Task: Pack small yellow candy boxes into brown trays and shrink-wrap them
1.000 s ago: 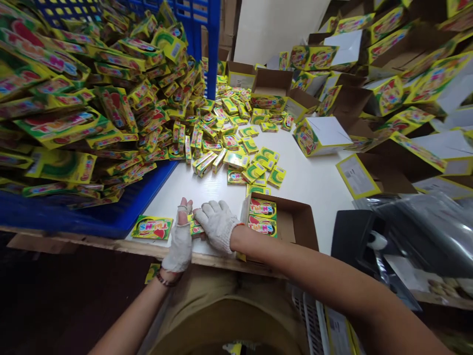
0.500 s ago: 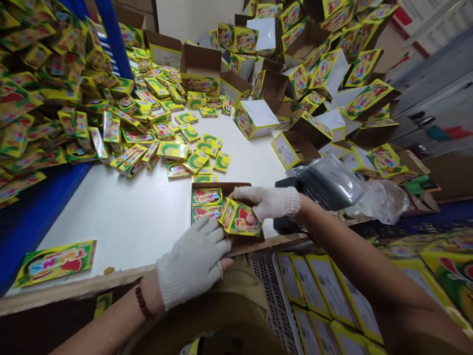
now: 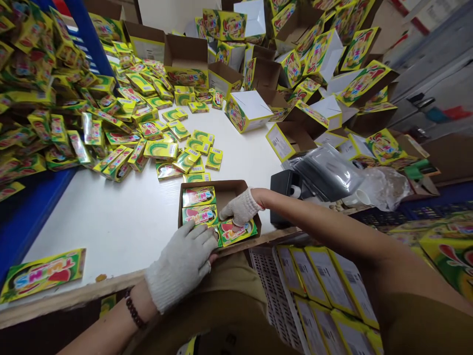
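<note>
An open brown carton (image 3: pixel 231 186) lies at the table's front edge, with small yellow-green boxes standing along its left side and front. My right hand (image 3: pixel 242 209), in a white fingerless glove, reaches into it. Its thumb rests on a small box (image 3: pixel 236 232) at the front right, with the fingers bent behind that box. Over the carton's near left corner lies my left hand (image 3: pixel 181 264), gloved too, fingers stretched out and touching the small boxes there. Another small box (image 3: pixel 201 215) shows just beyond its fingertips.
Loose small boxes (image 3: pixel 148 128) heap up at the left and back. Open display cartons (image 3: pixel 247 111) pile up at the back right. A black device (image 3: pixel 283 192) and clear plastic film (image 3: pixel 332 167) are right of my carton. A printed panel (image 3: pixel 44 273) lies front left; a crate (image 3: pixel 273 281) stands below.
My right hand has lowered the small box from above the carton into its front right part. My left hand stays at the near left corner. The view has shifted slightly.
</note>
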Tool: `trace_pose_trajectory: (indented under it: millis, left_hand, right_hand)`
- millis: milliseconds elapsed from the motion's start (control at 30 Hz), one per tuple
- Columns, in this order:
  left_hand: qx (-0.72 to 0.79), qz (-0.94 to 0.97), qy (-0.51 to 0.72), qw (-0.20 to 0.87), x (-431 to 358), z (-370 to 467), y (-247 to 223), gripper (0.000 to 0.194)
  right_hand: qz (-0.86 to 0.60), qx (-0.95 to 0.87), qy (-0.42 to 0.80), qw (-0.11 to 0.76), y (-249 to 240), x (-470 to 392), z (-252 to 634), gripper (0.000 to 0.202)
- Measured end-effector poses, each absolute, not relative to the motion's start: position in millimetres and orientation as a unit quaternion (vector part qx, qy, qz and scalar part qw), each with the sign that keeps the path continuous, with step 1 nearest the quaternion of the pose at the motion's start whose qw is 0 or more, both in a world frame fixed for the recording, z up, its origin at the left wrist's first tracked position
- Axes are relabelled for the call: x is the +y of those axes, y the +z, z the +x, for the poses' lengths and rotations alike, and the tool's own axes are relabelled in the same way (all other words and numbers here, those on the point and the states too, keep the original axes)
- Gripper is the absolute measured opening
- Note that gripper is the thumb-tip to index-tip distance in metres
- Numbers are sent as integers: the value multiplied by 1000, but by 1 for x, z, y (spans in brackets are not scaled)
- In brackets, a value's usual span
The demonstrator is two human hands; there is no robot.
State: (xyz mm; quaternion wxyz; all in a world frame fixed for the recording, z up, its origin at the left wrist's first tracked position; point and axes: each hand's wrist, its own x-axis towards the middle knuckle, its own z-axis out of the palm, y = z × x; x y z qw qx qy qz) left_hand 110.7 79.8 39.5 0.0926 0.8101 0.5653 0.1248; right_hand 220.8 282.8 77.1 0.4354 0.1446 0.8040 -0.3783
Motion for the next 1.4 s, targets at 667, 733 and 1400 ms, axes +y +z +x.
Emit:
trace_pose_trajectory:
  millis: [667, 733, 1400]
  left_hand:
    - [566, 815, 119, 35, 78, 113, 31, 21]
    - [565, 816, 113, 39, 78, 112, 31, 22]
    - [556, 816, 161, 7, 77, 112, 27, 16]
  right_hand:
    - [180, 873, -238, 385, 66, 255, 234, 48]
    - [172, 863, -259, 398, 67, 254, 231, 44]
    - [175, 886, -195, 382, 71, 234, 245, 50]
